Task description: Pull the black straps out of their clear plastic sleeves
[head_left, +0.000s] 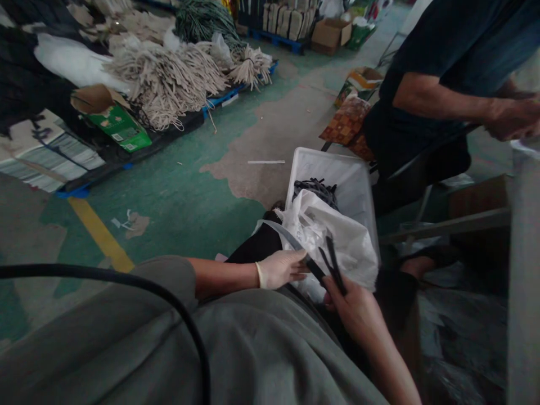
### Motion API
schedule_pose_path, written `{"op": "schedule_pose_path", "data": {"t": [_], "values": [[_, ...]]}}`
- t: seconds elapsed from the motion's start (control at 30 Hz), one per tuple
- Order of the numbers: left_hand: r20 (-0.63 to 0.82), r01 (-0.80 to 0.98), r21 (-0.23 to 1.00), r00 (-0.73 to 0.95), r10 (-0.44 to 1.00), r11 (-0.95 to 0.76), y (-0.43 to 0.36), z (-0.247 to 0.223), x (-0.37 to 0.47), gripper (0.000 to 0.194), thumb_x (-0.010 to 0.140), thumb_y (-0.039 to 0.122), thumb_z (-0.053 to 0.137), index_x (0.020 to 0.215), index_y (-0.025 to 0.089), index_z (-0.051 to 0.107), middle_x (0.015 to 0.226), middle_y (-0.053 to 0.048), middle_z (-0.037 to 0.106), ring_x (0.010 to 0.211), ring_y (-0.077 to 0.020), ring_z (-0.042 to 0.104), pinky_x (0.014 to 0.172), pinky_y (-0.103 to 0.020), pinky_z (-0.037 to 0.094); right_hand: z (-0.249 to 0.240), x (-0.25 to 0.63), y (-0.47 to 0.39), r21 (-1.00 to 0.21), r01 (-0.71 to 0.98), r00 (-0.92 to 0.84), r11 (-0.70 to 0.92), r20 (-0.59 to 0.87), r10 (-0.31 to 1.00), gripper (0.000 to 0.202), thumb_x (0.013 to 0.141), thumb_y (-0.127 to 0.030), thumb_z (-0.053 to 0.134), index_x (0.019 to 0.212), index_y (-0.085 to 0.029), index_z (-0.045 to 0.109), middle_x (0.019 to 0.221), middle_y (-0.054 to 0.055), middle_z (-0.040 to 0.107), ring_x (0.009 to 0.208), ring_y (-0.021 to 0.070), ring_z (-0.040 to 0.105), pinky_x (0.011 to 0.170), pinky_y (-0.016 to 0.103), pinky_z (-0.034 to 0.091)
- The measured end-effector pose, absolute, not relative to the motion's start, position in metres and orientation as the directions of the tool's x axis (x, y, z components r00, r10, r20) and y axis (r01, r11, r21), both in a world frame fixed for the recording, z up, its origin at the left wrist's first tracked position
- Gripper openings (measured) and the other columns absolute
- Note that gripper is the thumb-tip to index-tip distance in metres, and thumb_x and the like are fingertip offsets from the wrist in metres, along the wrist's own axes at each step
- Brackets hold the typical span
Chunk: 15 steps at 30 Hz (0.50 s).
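Observation:
My left hand, in a pale thin glove, pinches a flat dark strap between thumb and fingers. The strap runs across to my right hand, which is bare and closed around it. Loose dark strap ends stick up out of my right fist. Just beyond both hands lies a crumpled white plastic bag, draped over the near part of a white plastic bin. A tangle of dark straps sits inside the bin.
At right, a co-worker in dark clothes handles something near a table edge. Pallets at upper left carry bundles of beige cords and a green carton. An orange checkered bag stands behind the bin.

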State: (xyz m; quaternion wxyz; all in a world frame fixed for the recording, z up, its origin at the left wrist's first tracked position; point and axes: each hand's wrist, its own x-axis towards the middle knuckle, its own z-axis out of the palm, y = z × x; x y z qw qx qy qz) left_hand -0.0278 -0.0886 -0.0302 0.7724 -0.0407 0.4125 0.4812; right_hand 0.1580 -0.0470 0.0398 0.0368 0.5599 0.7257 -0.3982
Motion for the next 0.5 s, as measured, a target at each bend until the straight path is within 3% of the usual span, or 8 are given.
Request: {"op": "schedule_pose_path", "data": {"t": [0.1, 0.2, 0.3, 0.4, 0.5], "values": [[-0.672, -0.775, 0.364, 0.166, 0.721, 0.517, -0.086, -0.029, -0.027, 0.042, 0.067, 0.049, 0.083, 0.087, 0.016, 0.067, 0.099, -0.009, 0.072, 0.090, -0.0181, 0.065, 0.078, -0.028, 0.044, 0.036, 0.150, -0.046, -0.587, 0.809, -0.397, 0.026, -0.513, 0.761, 0.040, 0.090, -0.053, 0.043, 0.074, -0.022, 0.064, 0.061, 0.004, 0.071, 0.057, 0.0206, 0.068, 0.057, 0.030, 0.048], [-0.652, -0.805, 0.429, 0.039, 0.757, 0.410, -0.083, -0.026, -0.033, 0.042, 0.068, 0.049, 0.082, 0.087, 0.016, 0.066, 0.101, -0.009, 0.072, 0.092, -0.0176, 0.064, 0.080, -0.027, 0.043, 0.036, 0.158, -0.046, -0.579, 0.815, -0.385, 0.004, -0.537, 0.751, 0.045, 0.089, -0.057, 0.044, 0.069, -0.022, 0.064, 0.057, 0.005, 0.069, 0.055, 0.0213, 0.068, 0.055, 0.030, 0.047], [-0.636, -0.784, 0.412, 0.119, 0.763, 0.465, -0.087, -0.025, -0.029, 0.045, 0.066, 0.051, 0.082, 0.089, 0.016, 0.067, 0.102, -0.010, 0.072, 0.096, -0.0199, 0.064, 0.083, -0.029, 0.043, 0.038, 0.157, -0.045, -0.535, 0.842, -0.382, 0.068, -0.503, 0.775, 0.044, 0.088, -0.055, 0.045, 0.062, -0.024, 0.059, 0.051, 0.003, 0.066, 0.049, 0.0202, 0.064, 0.052, 0.030, 0.044], [-0.631, -0.739, 0.385, 0.227, 0.742, 0.553, -0.088, -0.025, -0.021, 0.047, 0.063, 0.053, 0.083, 0.089, 0.016, 0.068, 0.100, -0.009, 0.072, 0.096, -0.0210, 0.064, 0.084, -0.031, 0.043, 0.039, 0.148, -0.044, -0.567, 0.820, -0.402, 0.079, -0.473, 0.784, 0.042, 0.089, -0.054, 0.044, 0.068, -0.023, 0.061, 0.055, 0.003, 0.068, 0.052, 0.0204, 0.065, 0.054, 0.030, 0.045], [-0.613, -0.775, 0.422, 0.137, 0.778, 0.469, -0.080, -0.025, -0.029, 0.045, 0.066, 0.052, 0.082, 0.089, 0.017, 0.068, 0.100, -0.008, 0.072, 0.097, -0.0201, 0.063, 0.084, -0.030, 0.042, 0.040, 0.154, -0.045, -0.612, 0.790, -0.411, 0.019, -0.506, 0.758, 0.044, 0.089, -0.056, 0.044, 0.070, -0.022, 0.064, 0.058, 0.004, 0.070, 0.056, 0.0212, 0.067, 0.054, 0.030, 0.047]]}}
